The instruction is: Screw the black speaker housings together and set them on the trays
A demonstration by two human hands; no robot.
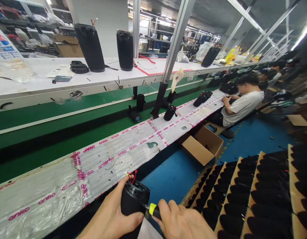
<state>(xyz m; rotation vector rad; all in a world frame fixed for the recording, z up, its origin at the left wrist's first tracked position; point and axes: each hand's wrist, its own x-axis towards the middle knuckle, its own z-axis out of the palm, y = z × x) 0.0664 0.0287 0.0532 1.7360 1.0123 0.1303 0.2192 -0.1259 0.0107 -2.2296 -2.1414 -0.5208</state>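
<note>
My left hand (118, 212) is wrapped around a black cylindrical speaker body (133, 199), held tilted in front of the bench edge. Red and yellow wires with small connectors (131, 176) stick out of its open top rim. In my right hand (180, 219) is a utility knife (154, 210) with a yellow and black handle. Its thin metal tip meets, or nearly meets, the right side of the speaker body just below the rim. The lower part of the speaker body runs out of view.
A taped, plastic-covered bench (133, 159) runs away to the right, beside a green conveyor belt (56, 139). Farther along sits a co-worker (245, 103). Cardboard-divided rows of black speaker bodies (265, 199) stand at right, near an open carton (203, 142). More speakers (125, 49) stand on the shelf.
</note>
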